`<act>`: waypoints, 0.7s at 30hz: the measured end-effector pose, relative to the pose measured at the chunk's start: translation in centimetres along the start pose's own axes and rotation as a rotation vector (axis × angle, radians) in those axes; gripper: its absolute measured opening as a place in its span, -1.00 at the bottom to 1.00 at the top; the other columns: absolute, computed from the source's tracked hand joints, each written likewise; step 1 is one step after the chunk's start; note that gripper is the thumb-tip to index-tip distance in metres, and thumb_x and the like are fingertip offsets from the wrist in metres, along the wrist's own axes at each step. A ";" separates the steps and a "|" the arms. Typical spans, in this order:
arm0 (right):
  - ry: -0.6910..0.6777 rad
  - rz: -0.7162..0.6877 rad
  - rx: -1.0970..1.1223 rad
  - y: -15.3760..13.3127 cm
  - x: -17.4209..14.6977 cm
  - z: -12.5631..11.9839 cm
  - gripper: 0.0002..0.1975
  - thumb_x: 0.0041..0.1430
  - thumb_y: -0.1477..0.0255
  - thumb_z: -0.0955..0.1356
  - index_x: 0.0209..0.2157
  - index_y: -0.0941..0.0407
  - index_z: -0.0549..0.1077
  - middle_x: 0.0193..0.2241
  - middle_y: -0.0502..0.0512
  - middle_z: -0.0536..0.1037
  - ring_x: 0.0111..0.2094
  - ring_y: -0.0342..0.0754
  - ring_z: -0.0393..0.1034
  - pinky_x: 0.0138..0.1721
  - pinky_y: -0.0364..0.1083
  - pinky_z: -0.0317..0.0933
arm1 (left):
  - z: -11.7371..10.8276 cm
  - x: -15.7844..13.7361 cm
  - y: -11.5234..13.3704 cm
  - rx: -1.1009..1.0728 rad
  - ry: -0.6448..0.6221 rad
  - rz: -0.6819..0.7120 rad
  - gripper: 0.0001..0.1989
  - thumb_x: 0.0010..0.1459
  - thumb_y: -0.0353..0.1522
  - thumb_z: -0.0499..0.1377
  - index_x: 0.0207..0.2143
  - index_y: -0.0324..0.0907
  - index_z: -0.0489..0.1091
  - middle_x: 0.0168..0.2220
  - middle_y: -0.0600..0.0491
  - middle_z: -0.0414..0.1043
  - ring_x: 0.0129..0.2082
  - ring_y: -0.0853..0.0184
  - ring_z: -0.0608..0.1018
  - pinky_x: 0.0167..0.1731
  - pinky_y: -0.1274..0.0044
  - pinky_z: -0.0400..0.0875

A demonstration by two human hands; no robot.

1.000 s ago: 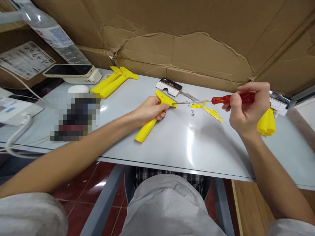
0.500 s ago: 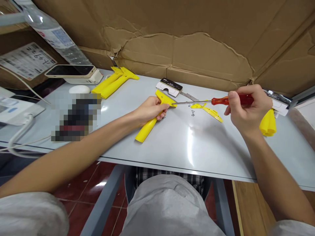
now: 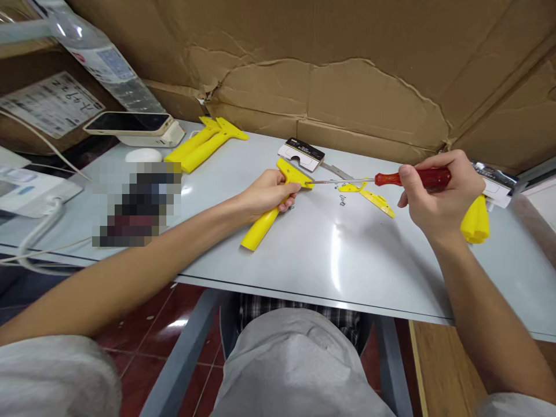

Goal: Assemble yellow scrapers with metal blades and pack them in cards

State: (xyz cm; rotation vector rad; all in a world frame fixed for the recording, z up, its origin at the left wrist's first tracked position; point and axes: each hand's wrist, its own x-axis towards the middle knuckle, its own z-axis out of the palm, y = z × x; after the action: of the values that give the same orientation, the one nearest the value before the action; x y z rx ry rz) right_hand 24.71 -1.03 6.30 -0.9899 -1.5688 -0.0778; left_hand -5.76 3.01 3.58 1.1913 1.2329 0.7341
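Observation:
My left hand is closed round a yellow plastic scraper, just below its wide head. In my right hand is a screwdriver with a red handle. Its long metal shaft points left, and the tip meets the right end of the scraper's head. Near the shaft lie loose yellow plastic head pieces and several small screws. A thin metal blade rests behind them, beside a black-and-white packaging card.
Two yellow scraper handles lie at the back left, near a phone on a white block. A water bottle stands behind. More yellow handles and a package are at right. Cardboard borders the table's back.
The view has shifted slightly. Both hands keep their grip, and the screwdriver tip stays at the scraper's head. The red handle looks slightly turned.

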 end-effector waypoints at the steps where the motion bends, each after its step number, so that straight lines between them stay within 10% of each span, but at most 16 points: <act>1: -0.002 0.050 0.006 -0.2 0.0 0.0 -0.65 0.22 0.22 0.55 -0.36 0.15 0.42 -0.56 -0.06 0.46 -0.63 -0.18 0.45 -0.67 -0.25 0.16 | -0.1 0.1 -0.1 -0.003 -0.004 0.001 -0.73 0.42 -0.53 0.18 -0.42 -0.23 0.37 -0.59 0.10 0.33 -0.68 0.53 0.31 -0.70 0.66 0.15; 7: -0.031 0.027 0.030 0.2 -0.1 0.0 -0.71 0.29 0.26 0.49 -0.27 0.15 0.40 -0.48 -0.06 0.48 -0.58 -0.20 0.48 -0.63 -0.28 0.22 | -0.1 0.1 -0.2 -0.009 -0.006 0.002 -0.74 0.42 -0.52 0.17 -0.40 -0.23 0.37 -0.58 0.10 0.34 -0.68 0.53 0.31 -0.69 0.66 0.14; 13: -0.087 -0.152 0.126 0.4 0.0 0.2 -0.56 0.19 0.36 0.52 0.04 0.02 0.35 -0.05 0.03 0.57 -0.10 -0.08 0.65 -0.35 -0.15 0.57 | 0.3 -0.4 0.4 0.038 0.007 -0.006 -0.67 0.41 -0.54 0.19 -0.48 -0.22 0.34 -0.60 0.10 0.34 -0.70 0.54 0.31 -0.69 0.65 0.18; 21: -0.043 -0.033 0.076 0.7 -0.2 0.2 -0.61 0.16 0.29 0.58 -0.10 0.06 0.41 -0.29 -0.03 0.51 -0.44 -0.16 0.57 -0.63 -0.22 0.35 | 0.1 -0.1 0.1 0.018 -0.004 -0.007 -0.63 0.44 -0.52 0.17 -0.50 -0.21 0.31 -0.60 0.09 0.32 -0.69 0.54 0.30 -0.69 0.66 0.15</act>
State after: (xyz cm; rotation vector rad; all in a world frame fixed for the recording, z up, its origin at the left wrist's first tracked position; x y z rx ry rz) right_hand 25.01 -0.59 5.74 -0.9119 -1.6153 -0.0196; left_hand -5.68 2.93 3.70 1.2019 1.2417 0.7163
